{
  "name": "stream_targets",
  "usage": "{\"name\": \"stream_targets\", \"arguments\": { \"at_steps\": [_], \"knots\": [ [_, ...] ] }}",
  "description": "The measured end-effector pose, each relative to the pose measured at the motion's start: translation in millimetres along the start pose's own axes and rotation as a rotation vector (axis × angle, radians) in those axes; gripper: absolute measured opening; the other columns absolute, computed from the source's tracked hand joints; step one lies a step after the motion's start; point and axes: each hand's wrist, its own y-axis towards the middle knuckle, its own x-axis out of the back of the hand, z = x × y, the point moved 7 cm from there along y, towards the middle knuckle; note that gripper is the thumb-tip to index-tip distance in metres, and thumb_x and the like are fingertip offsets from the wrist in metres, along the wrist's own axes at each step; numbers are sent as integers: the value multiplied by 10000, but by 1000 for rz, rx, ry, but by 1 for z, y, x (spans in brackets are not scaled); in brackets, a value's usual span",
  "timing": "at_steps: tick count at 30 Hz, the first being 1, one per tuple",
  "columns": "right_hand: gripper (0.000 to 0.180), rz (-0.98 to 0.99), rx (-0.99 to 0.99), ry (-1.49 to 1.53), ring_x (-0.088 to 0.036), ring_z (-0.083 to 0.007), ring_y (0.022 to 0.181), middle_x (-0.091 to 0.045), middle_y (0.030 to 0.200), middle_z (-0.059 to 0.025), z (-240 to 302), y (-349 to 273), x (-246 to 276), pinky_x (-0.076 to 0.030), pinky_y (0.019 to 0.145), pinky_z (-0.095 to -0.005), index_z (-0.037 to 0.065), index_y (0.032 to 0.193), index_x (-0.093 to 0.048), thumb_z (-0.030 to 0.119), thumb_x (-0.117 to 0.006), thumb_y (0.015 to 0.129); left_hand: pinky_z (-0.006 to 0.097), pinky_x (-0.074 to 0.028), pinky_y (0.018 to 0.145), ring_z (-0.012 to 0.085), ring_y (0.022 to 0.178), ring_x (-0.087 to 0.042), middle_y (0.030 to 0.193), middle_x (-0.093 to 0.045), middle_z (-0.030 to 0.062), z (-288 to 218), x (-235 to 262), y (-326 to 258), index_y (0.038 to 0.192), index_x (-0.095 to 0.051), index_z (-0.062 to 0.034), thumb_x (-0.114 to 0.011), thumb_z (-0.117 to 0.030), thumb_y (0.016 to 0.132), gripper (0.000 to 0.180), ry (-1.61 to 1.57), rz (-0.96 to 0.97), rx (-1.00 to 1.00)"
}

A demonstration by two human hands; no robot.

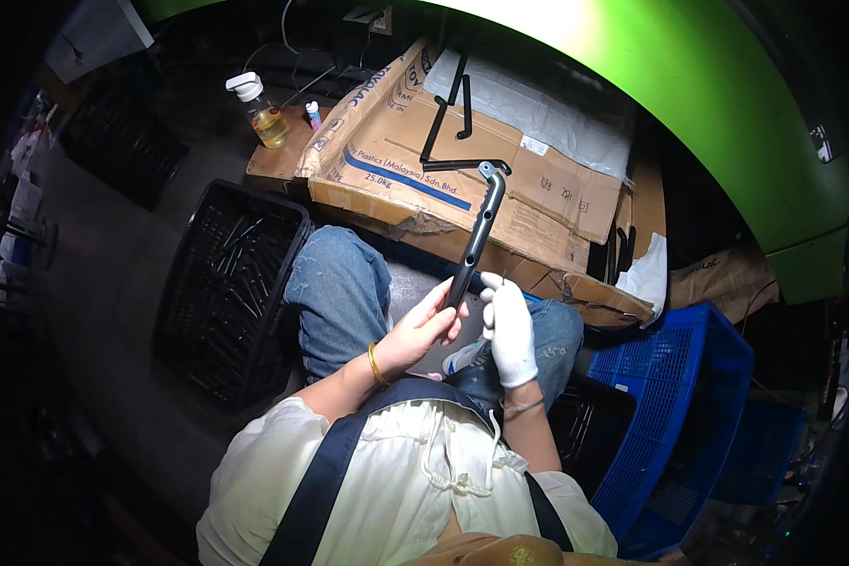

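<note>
The black plastic bar [476, 236] stands in the middle of the frame, a long, slim part with small holes along it and a bent head at its upper end, which leans over the cardboard. Your left hand [423, 330] is bare and is closed around its lower end from the left, with the fingers curled on it. Your right hand [509, 328] wears a white glove and touches the same lower end from the right; if it grips the bar or only steadies it, I cannot tell. The bar looks stiff and light, and its surface is smooth, so it may slip in a bare palm; I think the low end, where you have it, gives good control, but the far tip can swing. Around your hands are your knees in blue jeans. Above them lies flattened brown cardboard [538, 203] with more black parts [448, 118] on it. At the left stands a black crate [226, 292] full of thin pieces, at the lower right a blue crate [679, 406]. In the upper left a bottle of yellow liquid [266, 115] stands on a small board.
</note>
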Motion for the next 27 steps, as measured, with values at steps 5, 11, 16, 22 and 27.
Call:
{"name": "stream_targets", "arguments": {
  "at_steps": [5,11,16,22,27],
  "knots": [
    [232,1,433,-532,-646,-177,698,-641,944,-117,43,-36,-2,-504,614,-299,6,1141,-624,135,-495,999,201,-398,619,71,685,-458,1094,-517,19,-4,-3,-4,1542,-206,-68,-443,-203,1045,567,-17,34,21],
    [125,103,389,-700,-651,-278,654,-653,955,-129,56,-56,-22,-523,603,-352,38,1016,-639,84,-559,932,172,-291,498,25,560,-344,824,-525,0,-9,-4,-6,1482,-407,-111,-322,-434,1071,530,73,-104,84],
    [123,201,699,-969,-646,-271,700,-605,874,-103,67,-61,-41,-530,583,-369,29,947,-618,78,-584,840,167,-291,511,23,579,-363,796,-525,-20,-20,-15,-9,1430,-483,-92,-277,-490,1064,579,153,-104,110],
    [86,236,574,-966,-642,-289,674,-615,839,-106,62,-57,-43,-526,568,-388,49,921,-612,110,-558,895,182,-288,490,21,546,-350,747,-545,-58,-20,-12,-11,1380,-539,-68,-201,-504,1064,636,320,-137,92],
    [91,247,503,-967,-644,-299,680,-616,826,-111,58,-53,-44,-525,570,-402,56,907,-600,127,-544,912,182,-290,493,22,551,-351,760,-558,-59,-21,-11,-11,1366,-553,-67,-208,-494,1067,626,333,-157,102]
  ]
}}
